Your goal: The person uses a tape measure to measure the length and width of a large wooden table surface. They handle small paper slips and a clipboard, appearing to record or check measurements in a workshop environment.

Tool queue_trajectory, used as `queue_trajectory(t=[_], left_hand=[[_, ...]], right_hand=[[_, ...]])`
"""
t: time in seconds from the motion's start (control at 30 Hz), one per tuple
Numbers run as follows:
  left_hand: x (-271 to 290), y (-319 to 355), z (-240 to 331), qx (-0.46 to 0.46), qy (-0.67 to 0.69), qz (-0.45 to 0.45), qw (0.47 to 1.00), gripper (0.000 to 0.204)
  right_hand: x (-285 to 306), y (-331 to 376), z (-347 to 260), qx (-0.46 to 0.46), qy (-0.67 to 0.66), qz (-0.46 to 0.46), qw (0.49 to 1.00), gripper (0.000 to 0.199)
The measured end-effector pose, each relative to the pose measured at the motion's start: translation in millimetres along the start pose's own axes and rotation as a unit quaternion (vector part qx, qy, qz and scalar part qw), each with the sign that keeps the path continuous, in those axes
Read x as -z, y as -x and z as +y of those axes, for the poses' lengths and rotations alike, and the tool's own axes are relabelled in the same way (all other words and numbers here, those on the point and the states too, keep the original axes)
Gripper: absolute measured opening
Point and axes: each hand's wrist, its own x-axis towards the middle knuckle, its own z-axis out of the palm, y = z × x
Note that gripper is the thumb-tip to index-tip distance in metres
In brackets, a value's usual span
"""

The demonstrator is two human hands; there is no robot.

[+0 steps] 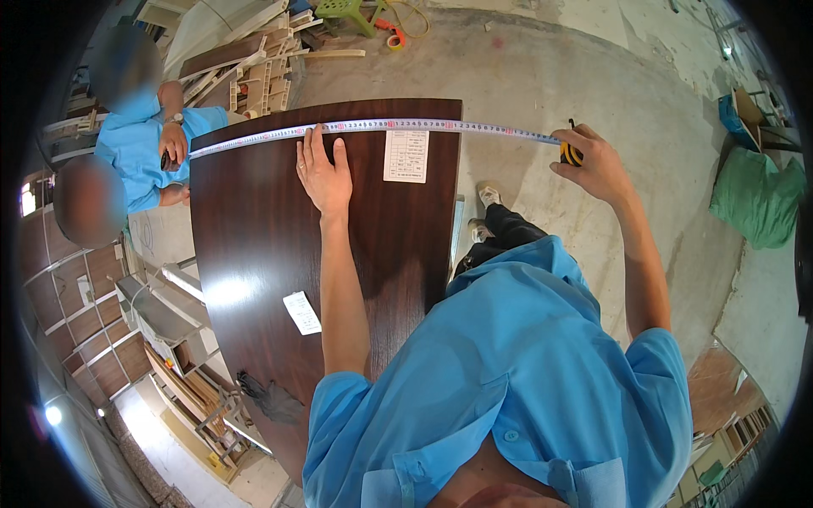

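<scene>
Left hand [324, 173] flat, fingers spread, on glossy dark wood panel [279, 254]; right hand [593, 161], two o'clock, clamped on yellow tape-measure case [572, 153], blade [373, 127] taut.

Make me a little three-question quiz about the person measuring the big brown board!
1. True or false: the left hand lies flat on the dark board.
2. What does the right hand hold? A) hammer B) yellow tape measure case C) pencil
3. Fill in: the tape blade runs along the board's far ____.

Key: 1 true; 2 B; 3 edge.
</scene>
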Motion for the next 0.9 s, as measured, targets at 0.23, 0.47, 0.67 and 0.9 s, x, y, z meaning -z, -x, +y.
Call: queue_trajectory(t=[0.23,0.47,0.67,0.9], left_hand=[[-1.7,-9.2,2.5,-0.027,-0.004,0.033,0.999,0.052],[-5.6,-6.4,0.2,-0.028,0.053,0.093,0.994,0.048],[-8.4,-2.5,0.3,-0.008,0.072,0.107,0.992,0.047],[-8.9,-4.0,1.4,0.007,0.098,0.103,0.990,0.050]], right_hand=[[1.8,-8.2,4.2,0.030,-0.035,-0.001,0.999,0.049],[8.5,-7.3,-6.3,-0.050,-0.165,-0.100,0.980,0.037],[8.1,-5.1,-7.0,-0.076,-0.208,-0.137,0.965,0.028],[11.6,3.9,-2.2,-0.106,-0.245,-0.150,0.952,0.028]])
